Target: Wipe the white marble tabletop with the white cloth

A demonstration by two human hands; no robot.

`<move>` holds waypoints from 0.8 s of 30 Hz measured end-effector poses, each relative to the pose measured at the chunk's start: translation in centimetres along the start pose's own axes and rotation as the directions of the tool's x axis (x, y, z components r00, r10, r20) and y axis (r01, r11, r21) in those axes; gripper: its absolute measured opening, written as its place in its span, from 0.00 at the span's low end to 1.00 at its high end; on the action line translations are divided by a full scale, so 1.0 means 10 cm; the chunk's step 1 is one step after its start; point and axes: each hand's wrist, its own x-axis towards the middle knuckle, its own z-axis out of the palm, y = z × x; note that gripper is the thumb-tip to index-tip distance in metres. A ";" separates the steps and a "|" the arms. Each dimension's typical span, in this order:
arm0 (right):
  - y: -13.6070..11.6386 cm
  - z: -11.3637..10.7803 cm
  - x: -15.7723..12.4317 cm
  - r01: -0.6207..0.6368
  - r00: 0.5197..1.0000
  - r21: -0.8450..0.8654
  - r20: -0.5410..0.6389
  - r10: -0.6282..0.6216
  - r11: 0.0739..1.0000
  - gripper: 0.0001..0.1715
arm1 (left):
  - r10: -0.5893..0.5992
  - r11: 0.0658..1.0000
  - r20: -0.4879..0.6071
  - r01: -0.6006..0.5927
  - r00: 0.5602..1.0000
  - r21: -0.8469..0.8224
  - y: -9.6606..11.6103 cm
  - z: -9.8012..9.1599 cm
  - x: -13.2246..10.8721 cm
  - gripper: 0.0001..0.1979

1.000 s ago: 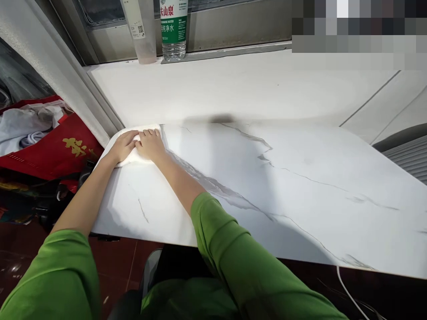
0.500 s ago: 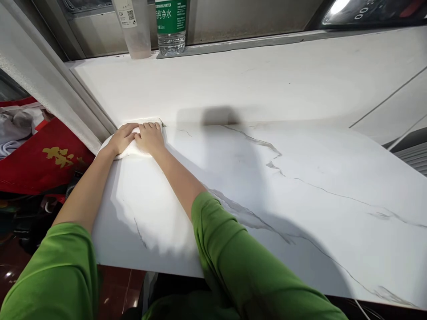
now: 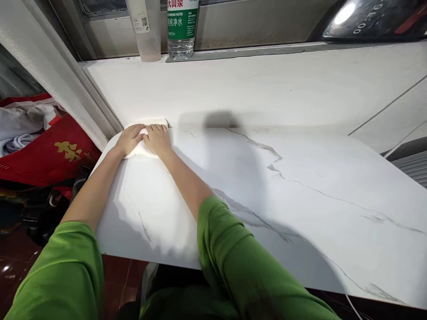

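Note:
A white cloth (image 3: pixel 143 151) lies at the back left corner of the white marbled tabletop (image 3: pixel 233 169), its far edge against the wall. My left hand (image 3: pixel 130 138) rests flat on the left part of the cloth. Beside it, touching it, my right hand (image 3: pixel 158 139) presses on the cloth with its fingers stretched towards the wall. Both palms face down, and neither hand grips the cloth between its fingers. Parts of the cloth are hidden under the hands.
On the ledge above the table stand a clear plastic cup (image 3: pixel 150 44) and a green-labelled water bottle (image 3: pixel 181 42). A dark device with a display (image 3: pixel 376 22) is at the upper right. A red bag (image 3: pixel 50 151) with gold print sits left of the table.
The whole view has shifted slightly, so things appear a little further right and lower at the upper left. Both hands remain on the cloth in the same corner.

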 end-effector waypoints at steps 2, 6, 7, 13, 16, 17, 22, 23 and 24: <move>-0.01 -0.04 -0.11 0.005 1.000 -0.012 -0.004 -0.005 1.000 0.23 | -0.003 1.000 0.009 0.002 1.000 0.013 0.11 0.00 -0.09 0.28; 0.02 -0.16 -0.47 0.009 1.000 -0.052 0.001 -0.009 0.999 0.25 | 0.019 0.998 0.036 -0.021 0.999 0.053 0.47 0.02 -0.36 0.28; 0.04 -0.20 -0.59 0.015 1.000 -0.064 0.003 -0.015 0.998 0.25 | 0.023 0.998 0.048 -0.026 0.999 0.066 0.59 0.03 -0.45 0.28; 0.23 -0.51 -1.46 0.097 0.995 -0.140 -0.018 -0.101 0.985 0.28 | 0.018 0.995 0.075 -0.026 0.997 0.096 1.39 0.14 -1.08 0.28; 0.31 -0.70 -1.92 0.130 0.991 -0.170 -0.006 -0.133 0.977 0.30 | 0.065 0.992 0.056 -0.071 0.996 0.100 1.76 0.22 -1.39 0.28; 0.33 -0.76 -2.07 0.148 0.988 -0.179 -0.009 -0.152 0.973 0.31 | 0.090 0.991 0.050 -0.094 0.995 0.094 1.86 0.24 -1.49 0.27; 0.40 -1.02 -2.65 0.183 0.979 -0.252 -0.044 -0.200 0.950 0.31 | 0.215 0.975 0.062 -0.218 0.975 0.052 2.25 0.33 -1.80 0.28; 0.41 -1.05 -2.73 0.177 0.980 -0.263 -0.043 -0.195 0.948 0.31 | 0.229 0.972 0.074 -0.233 0.971 0.043 2.30 0.33 -1.82 0.28; 0.41 -1.08 -2.78 0.168 0.982 -0.269 -0.039 -0.185 0.948 0.31 | 0.239 0.969 0.089 -0.243 0.967 0.035 2.34 0.34 -1.83 0.28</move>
